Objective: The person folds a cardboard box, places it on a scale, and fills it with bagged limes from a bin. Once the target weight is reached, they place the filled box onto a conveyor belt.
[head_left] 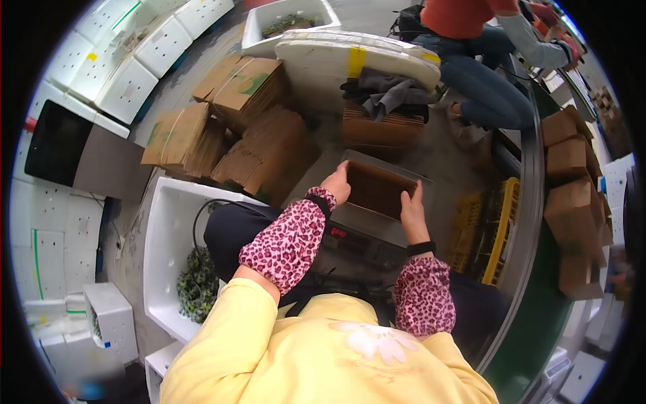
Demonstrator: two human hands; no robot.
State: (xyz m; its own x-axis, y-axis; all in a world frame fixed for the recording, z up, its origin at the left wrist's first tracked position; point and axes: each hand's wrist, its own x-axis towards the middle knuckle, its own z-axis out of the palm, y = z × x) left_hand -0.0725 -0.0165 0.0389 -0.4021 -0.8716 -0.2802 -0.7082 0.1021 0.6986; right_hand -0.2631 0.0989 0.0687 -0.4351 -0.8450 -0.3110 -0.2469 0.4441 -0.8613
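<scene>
An open cardboard box point(378, 187) sits in front of me on the metal platform of a scale point(367, 221), which shows red digits on its near side. My left hand point(338, 183) grips the box's left edge with the thumb up along the rim. On the opposite side my right hand point(413, 214) holds the right edge, thumb and fingers at the wall. The box's inside looks brown and shadowed, and its bottom is partly hidden. Close to my left leg stands a white foam box point(156, 259) with green leafy plants point(196, 286) in it.
Bundled flat cardboard point(252, 151) is stacked at the far left. Dark cloths point(387, 91) lie on another cardboard stack. A yellow crate point(501, 232) is at my right, beside a green conveyor belt point(521, 337) and cardboard boxes point(572, 209). Another person point(471, 74) sits at the far right.
</scene>
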